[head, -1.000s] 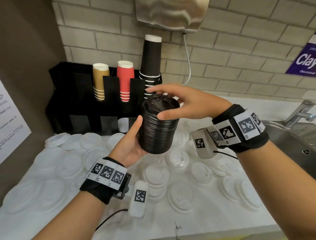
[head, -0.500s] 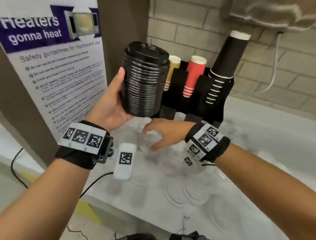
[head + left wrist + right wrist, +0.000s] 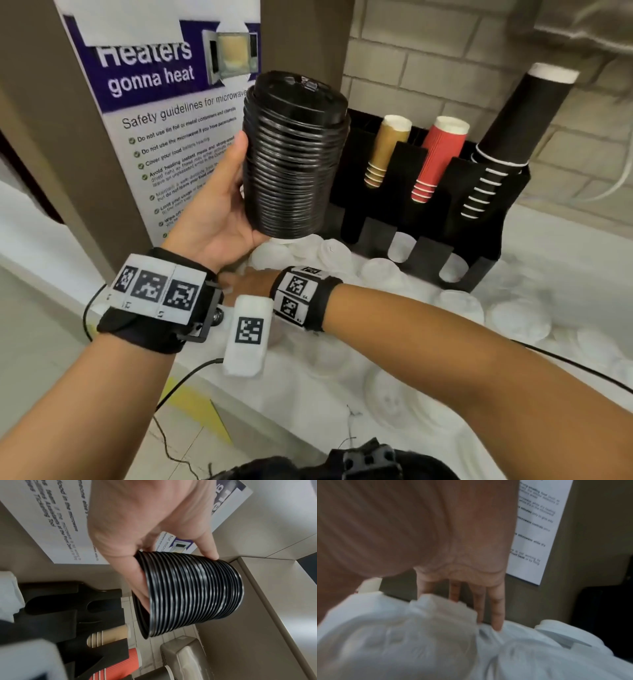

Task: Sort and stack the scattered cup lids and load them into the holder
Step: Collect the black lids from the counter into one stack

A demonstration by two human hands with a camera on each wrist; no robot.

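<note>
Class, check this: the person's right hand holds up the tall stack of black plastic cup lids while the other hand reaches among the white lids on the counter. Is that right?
Not quite: the hands are swapped. The head view shows the left hand holding up the tall stack of black plastic cup lids, while the right hand reaches among the white lids on the counter.

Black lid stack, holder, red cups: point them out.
Black lid stack (image 3: 294,164), head view, ribbed side.
Holder (image 3: 486,240), head view, front panel.
Red cups (image 3: 440,154), head view, ribbed sleeve.
</note>
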